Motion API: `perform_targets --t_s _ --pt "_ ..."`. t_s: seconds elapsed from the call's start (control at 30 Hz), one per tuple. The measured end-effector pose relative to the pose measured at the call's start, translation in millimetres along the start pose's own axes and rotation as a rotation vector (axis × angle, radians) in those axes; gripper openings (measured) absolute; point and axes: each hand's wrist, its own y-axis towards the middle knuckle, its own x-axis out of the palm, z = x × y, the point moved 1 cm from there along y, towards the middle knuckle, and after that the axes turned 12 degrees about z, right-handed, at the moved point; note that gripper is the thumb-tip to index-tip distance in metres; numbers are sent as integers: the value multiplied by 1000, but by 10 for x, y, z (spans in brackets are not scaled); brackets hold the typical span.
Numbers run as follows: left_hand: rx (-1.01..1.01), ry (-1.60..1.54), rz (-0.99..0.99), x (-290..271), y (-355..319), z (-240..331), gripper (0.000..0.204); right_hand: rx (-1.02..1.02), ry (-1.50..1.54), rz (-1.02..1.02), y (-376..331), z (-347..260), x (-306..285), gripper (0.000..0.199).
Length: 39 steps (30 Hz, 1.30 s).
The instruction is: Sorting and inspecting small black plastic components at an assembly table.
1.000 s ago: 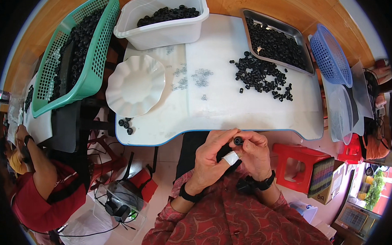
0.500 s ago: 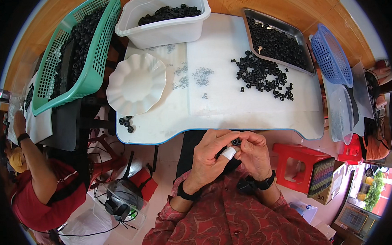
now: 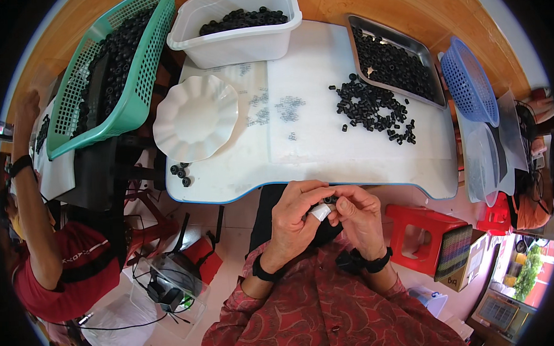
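My left hand (image 3: pixel 295 216) and my right hand (image 3: pixel 358 214) meet just below the near edge of the white table (image 3: pixel 325 153), fingertips pressed together. Between them sits a small black ring part (image 3: pixel 330 200), pinched by both hands. A white tape wrap covers my left thumb tip. A loose pile of black ring parts (image 3: pixel 372 107) lies on the table's right side. Small clear rings (image 3: pixel 287 105) are scattered near the middle. An empty white scalloped plate (image 3: pixel 195 117) rests at the left, with a few black parts (image 3: pixel 180 171) at the table's corner.
A green basket (image 3: pixel 111 63), a white tub (image 3: pixel 235 28) and a metal tray (image 3: pixel 392 59) hold black parts. A blue basket (image 3: pixel 468 78) and clear container (image 3: pixel 485 162) stand right. A red stool (image 3: pixel 421 238) sits below. Another person in a red shirt (image 3: pixel 54 266) works at left.
My hands have closed in tighter around the black part, which now shows less between the fingertips. The person at left has raised an arm higher.
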Motion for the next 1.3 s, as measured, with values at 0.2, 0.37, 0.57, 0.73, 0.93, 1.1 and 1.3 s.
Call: perform_targets --t_s 0.2,0.37,0.57,0.73,0.93,1.1,1.3 --pt "-70 -38 17 -20 -48 -47 34 -85 -105 63 -7 -17 24 13" --pt "-234 -162 -20 -39 -99 -112 33 -89 -118 70 -12 0 15 13" --pt "-496 -507 -5 -53 -100 -158 29 -98 -132 68 -23 -10 26 14" --pt "-699 -829 11 -46 -132 -232 33 -110 -154 41 -22 -41 66 14" --pt "-773 -955 61 -71 -126 -223 26 -114 -180 54 -15 -38 106 14" --pt "-779 -951 93 -108 -159 -276 23 -184 -325 73 27 -53 129 12" --pt "-793 -892 162 -186 -145 -288 24 -619 -743 171 340 3 201 7"
